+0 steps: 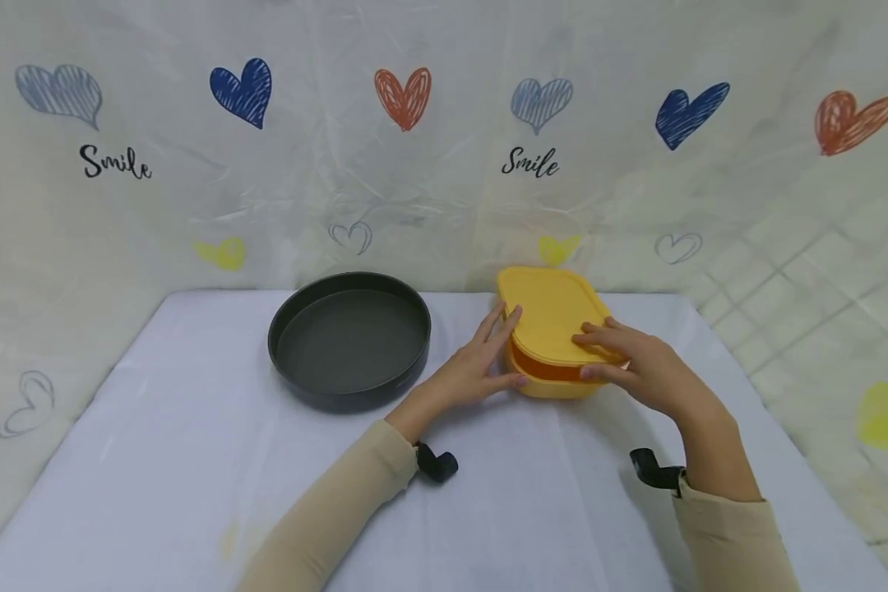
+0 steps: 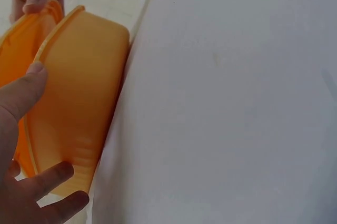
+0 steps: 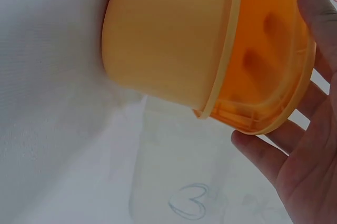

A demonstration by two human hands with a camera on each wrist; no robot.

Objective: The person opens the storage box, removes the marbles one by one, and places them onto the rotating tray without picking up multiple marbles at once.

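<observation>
A yellow plastic box (image 1: 557, 389) stands at the back right of the table, its yellow lid (image 1: 548, 308) tilted over it with the front edge raised. My right hand (image 1: 640, 366) pinches the lid's front right edge, thumb under the rim and fingers on top; the right wrist view shows the lid's orange-looking underside (image 3: 274, 50) above the box wall (image 3: 163, 34). Along the box's left side, my left hand (image 1: 477, 366) touches it with spread, fairly straight fingers. In the left wrist view its thumb (image 2: 29, 90) rests at the box rim. The inside of the box is mostly hidden.
A round dark grey pan (image 1: 351, 341) sits left of the box, close to my left forearm. White cloth (image 1: 192, 460) covers the table. Behind it hangs a pale sheet (image 1: 459, 181) printed with hearts and the word Smile.
</observation>
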